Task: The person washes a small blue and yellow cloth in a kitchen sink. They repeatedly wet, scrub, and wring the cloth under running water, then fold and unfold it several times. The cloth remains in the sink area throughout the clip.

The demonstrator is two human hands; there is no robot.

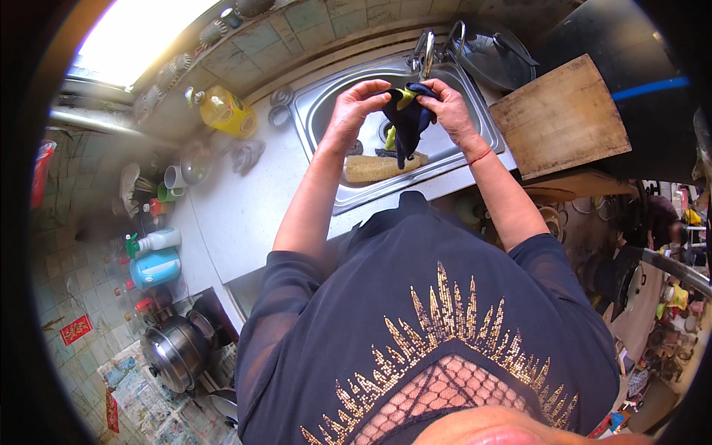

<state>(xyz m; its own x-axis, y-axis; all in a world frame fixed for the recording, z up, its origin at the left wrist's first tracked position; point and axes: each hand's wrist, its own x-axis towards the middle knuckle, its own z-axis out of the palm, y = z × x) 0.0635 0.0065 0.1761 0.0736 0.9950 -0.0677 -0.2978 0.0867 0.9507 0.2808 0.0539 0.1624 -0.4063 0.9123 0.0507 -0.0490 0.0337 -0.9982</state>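
Observation:
Between my two hands hangs a dark navy cloth [409,125] with yellow-green parts, over a stainless steel sink [328,125]. My left hand [356,105] pinches its left upper edge between thumb and fingers. On the other side my right hand [448,108], with a red cord at the wrist, grips the upper right edge. Below the cloth a tan loofah-like scrubber [370,168] lies in the basin, partly covered by the cloth's hanging tip. A small dark scourer [356,147] rests to its left. The drain [385,130] is partly hidden by the cloth.
A chrome faucet [428,53] rises behind the sink. Right of it stand a glass pan lid [492,58] and a wooden cutting board [564,117]. A yellow detergent bottle [228,111], a white mug [174,176] and a blue container [156,268] stand on the counter [245,217] to the left.

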